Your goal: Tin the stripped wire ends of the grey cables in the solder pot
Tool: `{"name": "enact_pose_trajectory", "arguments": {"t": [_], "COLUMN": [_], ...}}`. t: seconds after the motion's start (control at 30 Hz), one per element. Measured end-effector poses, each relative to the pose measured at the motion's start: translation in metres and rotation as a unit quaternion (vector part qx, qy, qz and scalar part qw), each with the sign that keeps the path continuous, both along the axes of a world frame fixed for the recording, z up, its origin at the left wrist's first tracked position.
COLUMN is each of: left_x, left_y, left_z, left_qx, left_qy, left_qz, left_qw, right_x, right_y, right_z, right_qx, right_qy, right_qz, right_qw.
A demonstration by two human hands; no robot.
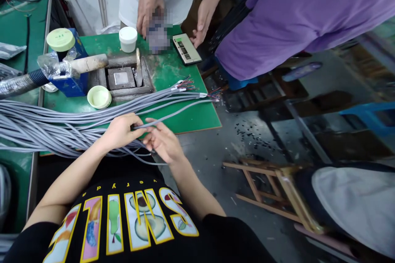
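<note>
A thick bundle of grey cables [70, 125] lies across the near side of the green table. My left hand [121, 130] is closed on one grey cable [182, 110] at the bundle's near edge. My right hand [165, 140] is beside it, thumb and fingers closed around the same cable. That cable runs past my fingers to the right, its tip near the table corner. Other cable ends [185, 86] beyond it show stripped, thin coloured wires. Part of the bundle is hidden behind my hands and forearms.
Behind the bundle are a square metal pot [121, 78], a pale shallow cup [99, 97], a white lidded jar [128, 40] and a blue box [69, 84] with a hose. Across the table, a person's hands are near a phone-like device [187, 49]. Wooden stools [262, 189] stand right.
</note>
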State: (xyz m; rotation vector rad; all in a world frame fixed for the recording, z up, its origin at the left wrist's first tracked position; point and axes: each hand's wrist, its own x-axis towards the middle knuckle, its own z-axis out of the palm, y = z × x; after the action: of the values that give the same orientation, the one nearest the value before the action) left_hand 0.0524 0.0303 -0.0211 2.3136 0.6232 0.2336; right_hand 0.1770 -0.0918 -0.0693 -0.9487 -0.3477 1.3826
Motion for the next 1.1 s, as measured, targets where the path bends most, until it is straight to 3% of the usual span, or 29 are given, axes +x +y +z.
{"name": "enact_pose_trajectory", "arguments": {"t": [0.1,0.2,0.33,0.4,0.43,0.5,0.6,0.67,0.73,0.83,0.9,1.0,1.1], "left_x": [-0.002,-0.004,-0.007,-0.008,-0.008,-0.008,-0.007,-0.009,-0.011,-0.014,-0.013,-0.009,-0.007], "left_y": [-0.002,-0.005,-0.010,-0.013,-0.014,-0.017,-0.020,-0.021,-0.021,-0.024,-0.029,-0.036,-0.039], "left_z": [0.000,-0.007,-0.013,-0.013,-0.012,-0.010,-0.008,-0.008,-0.008,-0.010,-0.009,-0.009,-0.011], "left_qx": [-0.072,-0.084,-0.059,-0.086,-0.120,-0.217,-0.350,-0.394,-0.417,-0.432,-0.449,-0.483,-0.484], "left_qy": [-0.027,-0.017,-0.012,-0.031,-0.047,-0.083,-0.161,-0.217,-0.251,-0.262,-0.240,-0.200,-0.222], "left_qz": [-0.018,-0.045,-0.087,-0.094,-0.089,-0.059,0.024,0.089,0.151,0.203,0.181,0.124,0.158], "left_qw": [0.997,0.995,0.994,0.991,0.988,0.971,0.922,0.889,0.860,0.838,0.841,0.843,0.832], "right_x": [0.020,0.041,0.053,0.051,0.049,0.043,0.031,0.025,0.022,0.021,0.019,0.012,0.006], "right_y": [0.003,-0.007,-0.029,-0.040,-0.044,-0.051,-0.054,-0.054,-0.053,-0.049,-0.045,-0.035,-0.027], "right_z": [0.003,0.003,0.007,0.013,0.017,0.025,0.034,0.035,0.034,0.032,0.033,0.038,0.042], "right_qx": [0.011,0.002,0.028,0.044,0.041,0.018,-0.005,-0.004,-0.007,0.002,0.019,0.031,0.043], "right_qy": [-0.003,-0.032,-0.151,-0.253,-0.313,-0.429,-0.537,-0.577,-0.603,-0.614,-0.607,-0.580,-0.569], "right_qz": [-0.173,-0.320,-0.420,-0.378,-0.320,-0.136,0.147,0.241,0.278,0.291,0.263,0.175,0.130], "right_qw": [0.985,0.947,0.894,0.889,0.893,0.893,0.830,0.781,0.748,0.734,0.749,0.795,0.811]}}
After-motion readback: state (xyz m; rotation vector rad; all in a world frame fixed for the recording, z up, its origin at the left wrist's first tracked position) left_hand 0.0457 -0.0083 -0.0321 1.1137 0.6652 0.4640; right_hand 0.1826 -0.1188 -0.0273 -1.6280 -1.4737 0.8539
